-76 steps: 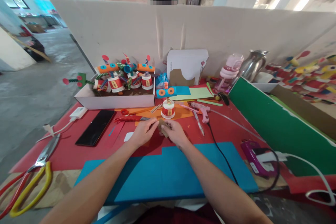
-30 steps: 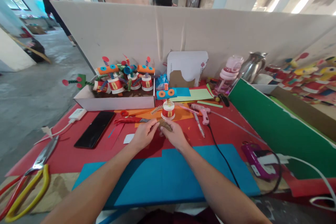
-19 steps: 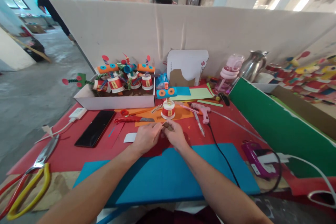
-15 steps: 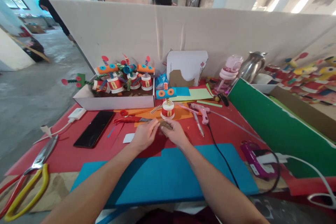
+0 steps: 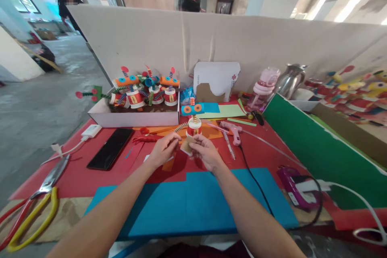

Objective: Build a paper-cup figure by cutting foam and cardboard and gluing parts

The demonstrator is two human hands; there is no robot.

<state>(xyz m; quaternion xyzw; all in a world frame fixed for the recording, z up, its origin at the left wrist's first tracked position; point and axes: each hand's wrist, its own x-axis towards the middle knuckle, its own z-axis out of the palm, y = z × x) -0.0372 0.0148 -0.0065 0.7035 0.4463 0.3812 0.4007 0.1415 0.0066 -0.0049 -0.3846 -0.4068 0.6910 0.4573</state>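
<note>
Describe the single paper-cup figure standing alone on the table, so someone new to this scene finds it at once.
Start at the white box of finished figures at the table's back left. Just right of its front corner, on orange paper beyond the right hand, stands the lone figure. Unlike the boxed ones, it stands apart, with a blue head bearing two orange circles.

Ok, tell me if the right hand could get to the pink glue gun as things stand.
Probably yes. The right hand pinches a small cardboard piece, so it would have to let that go first. The glue gun lies on the red table just beyond and to the right of it, with nothing between them.
</note>
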